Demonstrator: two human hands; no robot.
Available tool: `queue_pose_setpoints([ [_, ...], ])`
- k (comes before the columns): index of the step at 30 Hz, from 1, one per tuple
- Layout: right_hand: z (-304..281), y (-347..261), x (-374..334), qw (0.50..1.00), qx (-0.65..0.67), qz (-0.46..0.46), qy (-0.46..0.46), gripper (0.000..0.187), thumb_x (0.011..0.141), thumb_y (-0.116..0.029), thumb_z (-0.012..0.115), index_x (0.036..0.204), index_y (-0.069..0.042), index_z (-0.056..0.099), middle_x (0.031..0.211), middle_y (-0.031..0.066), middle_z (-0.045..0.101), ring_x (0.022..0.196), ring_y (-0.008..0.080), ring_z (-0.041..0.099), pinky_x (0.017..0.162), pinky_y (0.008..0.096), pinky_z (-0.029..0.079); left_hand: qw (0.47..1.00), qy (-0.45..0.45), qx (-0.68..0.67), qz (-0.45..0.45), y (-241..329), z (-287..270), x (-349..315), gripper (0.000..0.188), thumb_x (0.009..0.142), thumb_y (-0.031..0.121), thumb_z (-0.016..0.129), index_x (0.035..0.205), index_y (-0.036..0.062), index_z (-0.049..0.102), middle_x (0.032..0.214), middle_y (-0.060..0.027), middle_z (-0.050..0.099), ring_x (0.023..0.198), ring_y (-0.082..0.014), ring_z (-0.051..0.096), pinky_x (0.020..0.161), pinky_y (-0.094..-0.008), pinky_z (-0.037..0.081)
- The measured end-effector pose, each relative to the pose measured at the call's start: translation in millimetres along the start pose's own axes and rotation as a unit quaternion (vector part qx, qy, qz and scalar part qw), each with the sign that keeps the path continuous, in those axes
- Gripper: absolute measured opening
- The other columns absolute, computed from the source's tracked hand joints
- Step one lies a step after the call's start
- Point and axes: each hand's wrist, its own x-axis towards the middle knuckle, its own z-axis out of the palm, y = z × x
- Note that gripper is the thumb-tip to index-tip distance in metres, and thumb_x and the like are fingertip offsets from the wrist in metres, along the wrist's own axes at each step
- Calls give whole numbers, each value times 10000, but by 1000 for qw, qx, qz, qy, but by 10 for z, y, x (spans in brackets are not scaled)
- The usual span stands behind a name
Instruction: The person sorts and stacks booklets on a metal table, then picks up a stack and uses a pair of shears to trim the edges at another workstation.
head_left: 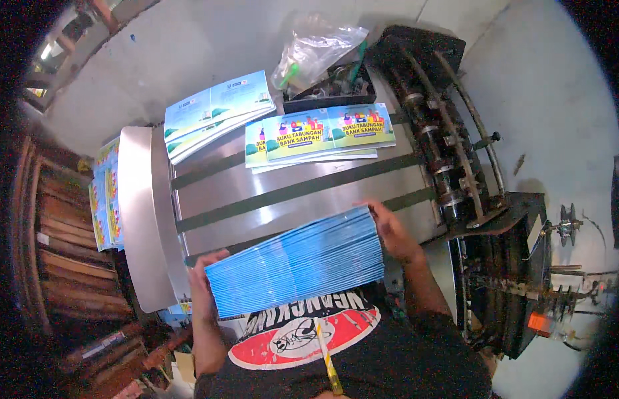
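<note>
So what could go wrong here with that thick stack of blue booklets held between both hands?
The stack of blue booklets is gripped only at its ends, by the left hand and right hand, so the middle could sag and spill. It also leans slantwise, so copies might slide out. Dropped booklets could land near the machine rollers.

A black T-shirt (416, 372) is worn, seen just below the hands. A red-and-white round print with black lettering (303, 336) is borne on its chest. Both forearms are left bare. A yellow pen or pencil (327, 362), hard to tell which, is tucked at the collar.
</note>
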Motion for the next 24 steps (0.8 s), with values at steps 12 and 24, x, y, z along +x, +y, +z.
queue_pose_setpoints([
  [12,67,-286,52,996,-45,73,-30,460,878,-440,713,1112,-55,620,1107,89,654,1022,190,613,913,330,472,987,-78,142,-4,246,105,123,361,881,345,646,992,4,602,1118,-170,641,1089,-248,577,984,-391,420],
  [24,141,98,-255,985,142,-57,-84,594,920,-380,660,1358,-28,471,1426,211,476,1332,292,433,1127,425,303,998,7,-64,7,-16,278,-159,690,967,548,451,1373,-9,463,1340,-194,539,1294,-318,473,1110,-465,334],
])
